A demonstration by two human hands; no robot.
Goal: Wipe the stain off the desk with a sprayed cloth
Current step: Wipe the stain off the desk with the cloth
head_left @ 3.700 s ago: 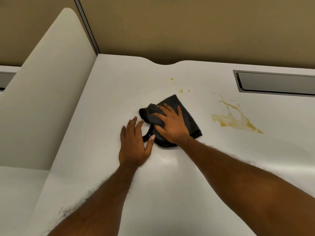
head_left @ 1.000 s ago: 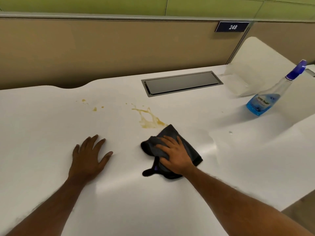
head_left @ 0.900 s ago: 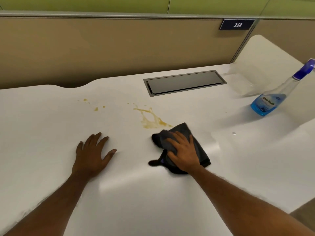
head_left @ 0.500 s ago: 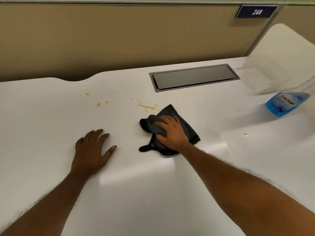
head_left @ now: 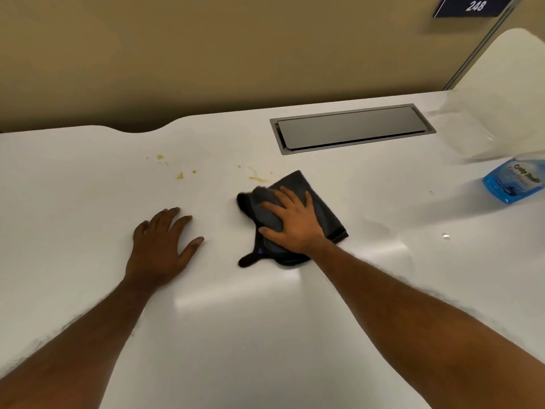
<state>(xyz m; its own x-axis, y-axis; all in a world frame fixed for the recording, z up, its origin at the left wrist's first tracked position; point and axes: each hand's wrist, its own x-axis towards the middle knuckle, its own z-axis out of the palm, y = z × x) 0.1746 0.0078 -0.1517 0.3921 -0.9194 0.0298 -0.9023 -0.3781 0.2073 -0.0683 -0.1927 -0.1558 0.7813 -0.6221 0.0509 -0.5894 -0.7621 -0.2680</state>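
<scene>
A dark grey cloth point(head_left: 326, 211) lies folded on the white desk point(head_left: 265, 335). My right hand point(head_left: 292, 222) presses flat on top of it with fingers spread. Just beyond the cloth's far left corner a yellow-brown stain point(head_left: 257, 176) shows as a thin streak; the rest is under the cloth. A few small yellow spots point(head_left: 178, 174) lie further left. My left hand point(head_left: 162, 243) rests palm down on the desk, left of the cloth and apart from it, holding nothing.
A grey metal cable hatch point(head_left: 351, 128) is set into the desk behind the cloth. A spray bottle of blue liquid point(head_left: 514, 180) stands at the right edge. A tan partition point(head_left: 206, 54) runs along the back, a white divider point(head_left: 513, 78) at far right.
My right hand has pushed the cloth forward and left over the large stain, so only a thin streak of it shows. My left hand has stayed flat on the desk.
</scene>
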